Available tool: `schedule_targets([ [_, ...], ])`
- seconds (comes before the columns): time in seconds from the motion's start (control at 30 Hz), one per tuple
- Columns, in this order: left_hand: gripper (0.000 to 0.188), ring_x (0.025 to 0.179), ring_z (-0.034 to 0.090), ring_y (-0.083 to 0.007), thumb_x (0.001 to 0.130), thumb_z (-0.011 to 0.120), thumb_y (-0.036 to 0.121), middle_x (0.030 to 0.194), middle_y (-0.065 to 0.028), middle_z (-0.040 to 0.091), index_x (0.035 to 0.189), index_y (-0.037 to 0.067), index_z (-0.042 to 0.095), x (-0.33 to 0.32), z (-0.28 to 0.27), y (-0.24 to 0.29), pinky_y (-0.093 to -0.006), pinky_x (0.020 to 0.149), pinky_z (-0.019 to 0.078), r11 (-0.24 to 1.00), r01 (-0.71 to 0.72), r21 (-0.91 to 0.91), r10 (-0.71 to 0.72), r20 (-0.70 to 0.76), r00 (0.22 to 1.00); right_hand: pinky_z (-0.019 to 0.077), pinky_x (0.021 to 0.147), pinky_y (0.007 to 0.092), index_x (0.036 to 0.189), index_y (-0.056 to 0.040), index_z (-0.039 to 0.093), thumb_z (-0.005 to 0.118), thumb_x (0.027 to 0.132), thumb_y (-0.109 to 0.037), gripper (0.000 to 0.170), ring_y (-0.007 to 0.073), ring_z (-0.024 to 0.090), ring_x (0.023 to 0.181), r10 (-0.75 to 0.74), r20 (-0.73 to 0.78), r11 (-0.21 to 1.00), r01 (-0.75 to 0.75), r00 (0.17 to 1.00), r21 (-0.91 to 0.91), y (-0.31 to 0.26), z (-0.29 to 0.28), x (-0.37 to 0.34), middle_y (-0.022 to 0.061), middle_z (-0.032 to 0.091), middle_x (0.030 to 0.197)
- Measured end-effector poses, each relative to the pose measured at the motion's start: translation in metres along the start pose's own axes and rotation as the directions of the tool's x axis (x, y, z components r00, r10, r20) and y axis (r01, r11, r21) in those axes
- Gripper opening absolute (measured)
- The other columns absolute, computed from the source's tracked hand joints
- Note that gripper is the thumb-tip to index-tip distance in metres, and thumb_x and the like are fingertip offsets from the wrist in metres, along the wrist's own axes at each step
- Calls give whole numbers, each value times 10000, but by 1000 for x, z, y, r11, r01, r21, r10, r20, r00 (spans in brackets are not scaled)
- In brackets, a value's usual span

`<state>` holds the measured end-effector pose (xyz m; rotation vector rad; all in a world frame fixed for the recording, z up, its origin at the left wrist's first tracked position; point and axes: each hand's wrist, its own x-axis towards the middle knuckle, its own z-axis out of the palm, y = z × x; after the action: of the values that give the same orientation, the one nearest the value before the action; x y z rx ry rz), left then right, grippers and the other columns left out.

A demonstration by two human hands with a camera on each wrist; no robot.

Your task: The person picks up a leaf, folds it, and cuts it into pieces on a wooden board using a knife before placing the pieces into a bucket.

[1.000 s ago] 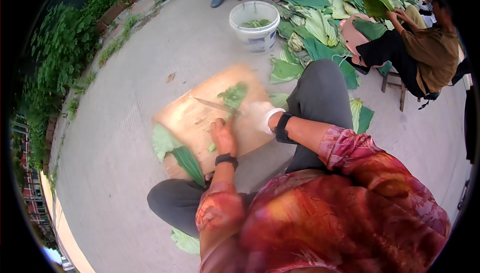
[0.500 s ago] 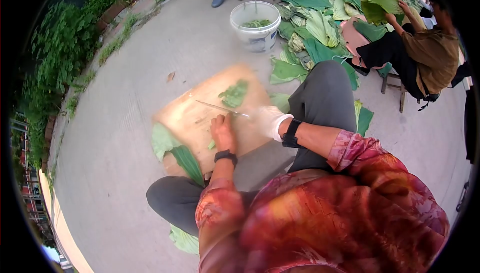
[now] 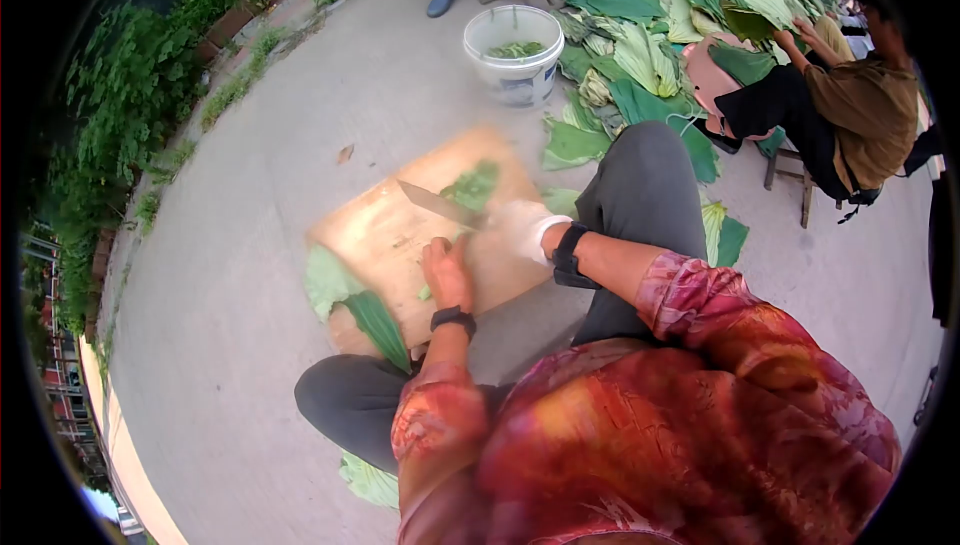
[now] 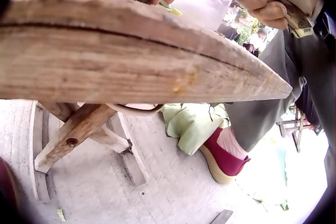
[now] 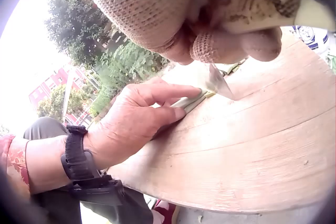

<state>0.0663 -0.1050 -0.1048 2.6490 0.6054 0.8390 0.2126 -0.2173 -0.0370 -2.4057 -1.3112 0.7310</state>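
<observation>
The left hand [image 5: 128, 121] pinches a folded leaf [image 5: 192, 100] down on the wooden surface [image 5: 252, 148], just beside the knife [image 5: 220, 83] that the gloved right hand [image 3: 522, 231] grips by its handle. The leaf should be light, soft and easily torn; best pressed flat close behind the cut end.

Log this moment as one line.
left hand: pinches green leaf; gloved right hand: grips knife; wooden board: leaf pieces on it
</observation>
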Motion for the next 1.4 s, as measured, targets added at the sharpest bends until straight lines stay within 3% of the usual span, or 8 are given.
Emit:
schedule_targets([
  [0.2,298,831,546,-333,766,535,-39,826,-130,551,983,79,702,7,5,-1,-434,745,465,1000,-1,-8,1,-32,999,521,809,476,1170,-58,551,555,941,-285,323,392,655,942,-68,-193,996,78,979,47,10,5,-23,225,667,997],
  [0.3,292,825,543,-317,747,555,-51,847,-112,562,970,60,707,11,7,0,-422,743,466,1000,-16,-1,16,-56,998,525,756,457,1077,-69,660,566,904,-289,295,389,665,872,-43,-83,999,43,996,-2,-7,-12,-43,207,690,939],
  [0.4,297,818,540,-310,736,562,-59,853,-102,567,965,55,714,7,8,-3,-415,742,465,1000,-22,5,22,-43,999,535,775,467,1156,-34,589,549,938,-270,324,375,670,902,-114,-36,986,109,993,-127,4,10,-31,209,677,998],
  [0.5,302,820,537,-311,733,562,-59,851,-102,561,965,57,717,7,9,-5,-421,742,463,1000,-21,-7,21,-41,999,538,781,461,1148,-35,608,549,932,-260,317,370,674,909,-135,-110,986,123,985,-109,9,22,-27,216,676,1013],
  [0.6,310,825,532,-309,728,568,-56,844,-98,547,961,72,726,6,9,-5,-427,741,460,1000,-5,-2,4,-44,999,537,793,459,1157,-31,594,545,931,-246,315,370,672,934,-92,-17,986,88,996,-144,1,19,-28,218,677,1016],
  [0.8,306,812,533,-315,730,565,-48,828,-105,541,942,90,737,4,4,-5,-426,731,461,999,32,10,-32,-13,999,527,826,468,1186,-46,569,556,918,-242,332,377,662,984,28,66,998,-24,997,-55,-16,7,-15,224,665,1078],
  [1.1,298,810,543,-327,743,542,-67,822,-129,568,954,69,702,4,3,-5,-422,737,464,999,-25,-30,24,-27,999,509,846,480,1105,-40,568,573,926,-276,296,394,643,1000,43,-63,994,-37,997,106,-3,-11,-21,234,655,1064],
  [1.4,260,837,540,-327,727,555,-67,879,-120,579,932,26,685,7,11,-3,-427,753,463,999,-20,-40,19,-42,999,531,728,437,1009,-57,702,541,915,-264,278,354,685,833,-163,-182,979,136,970,-153,2,15,-34,180,705,897],
])
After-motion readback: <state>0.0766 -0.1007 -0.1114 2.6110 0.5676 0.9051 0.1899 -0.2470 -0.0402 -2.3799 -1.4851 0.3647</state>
